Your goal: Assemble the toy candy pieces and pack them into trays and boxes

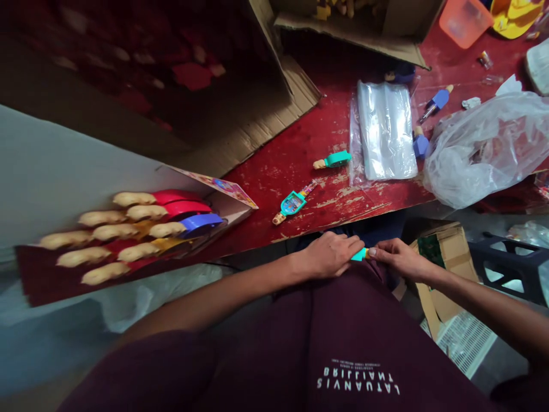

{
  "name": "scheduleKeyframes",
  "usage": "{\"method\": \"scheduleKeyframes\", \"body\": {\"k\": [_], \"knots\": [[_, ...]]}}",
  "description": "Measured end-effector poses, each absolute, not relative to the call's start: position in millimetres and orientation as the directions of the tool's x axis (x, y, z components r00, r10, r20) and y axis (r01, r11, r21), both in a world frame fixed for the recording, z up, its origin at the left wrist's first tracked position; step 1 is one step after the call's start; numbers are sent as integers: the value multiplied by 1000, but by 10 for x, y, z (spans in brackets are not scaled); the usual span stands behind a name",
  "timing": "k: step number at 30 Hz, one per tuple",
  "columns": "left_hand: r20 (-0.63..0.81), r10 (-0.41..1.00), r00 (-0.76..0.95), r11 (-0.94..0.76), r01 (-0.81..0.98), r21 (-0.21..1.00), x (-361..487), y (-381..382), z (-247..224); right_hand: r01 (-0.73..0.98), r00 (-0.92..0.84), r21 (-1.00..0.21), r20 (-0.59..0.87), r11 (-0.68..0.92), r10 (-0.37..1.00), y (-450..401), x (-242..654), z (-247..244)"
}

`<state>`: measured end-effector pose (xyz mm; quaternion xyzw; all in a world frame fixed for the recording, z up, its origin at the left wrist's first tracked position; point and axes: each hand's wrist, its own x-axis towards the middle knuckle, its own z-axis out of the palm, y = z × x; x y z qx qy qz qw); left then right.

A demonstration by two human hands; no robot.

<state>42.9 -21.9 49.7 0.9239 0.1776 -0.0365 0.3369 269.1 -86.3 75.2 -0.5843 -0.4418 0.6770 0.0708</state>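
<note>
My left hand and my right hand meet in front of my dark maroon shirt, both pinching a small teal plastic toy part. Most of that part is hidden by my fingers. Just beyond my hands, on the worn red table, lie a teal toy watch with a printed strap and a teal piece with a beige end. Farther right are blue toy pieces and a stack of clear plastic sleeves.
To the left, a cardboard tray holds several beige-ended red and blue plastic pieces. A crumpled clear bag lies at the right, and open cardboard boxes stand at the back. A black crate sits low on the right.
</note>
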Motion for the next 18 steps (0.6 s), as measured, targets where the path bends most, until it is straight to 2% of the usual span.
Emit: {"method": "scheduleKeyframes", "body": {"k": [2,3,5,7,10,13,14,16,18], "knots": [[-188,361,914,-606,383,697,409,-157,428,531,-309,-791,-515,-305,799,-828,2729,754],[-195,391,900,-554,399,731,398,-132,405,585,-329,-801,-378,-127,866,-821,2746,755],[-208,427,880,-488,418,766,379,-110,382,638,-402,-755,-155,154,902,-824,2762,743],[-211,432,877,-477,421,771,377,-127,376,626,-462,-736,-83,258,883,-837,2744,716],[-233,422,876,-485,436,758,419,-183,334,643,-481,-743,-204,185,852,-803,2700,685],[-261,469,844,-503,498,706,475,-175,178,767,-469,-612,-327,194,820,-592,2834,714],[-269,515,814,-506,542,671,482,-142,97,815,-426,-539,-311,212,849,-472,2967,736],[-286,635,717,-484,658,577,469,-31,-98,914,-220,-377,-157,147,963,-173,3388,792],[-306,726,616,-442,758,479,423,111,-306,955,127,-278,78,-101,989,156,3967,845]]}}
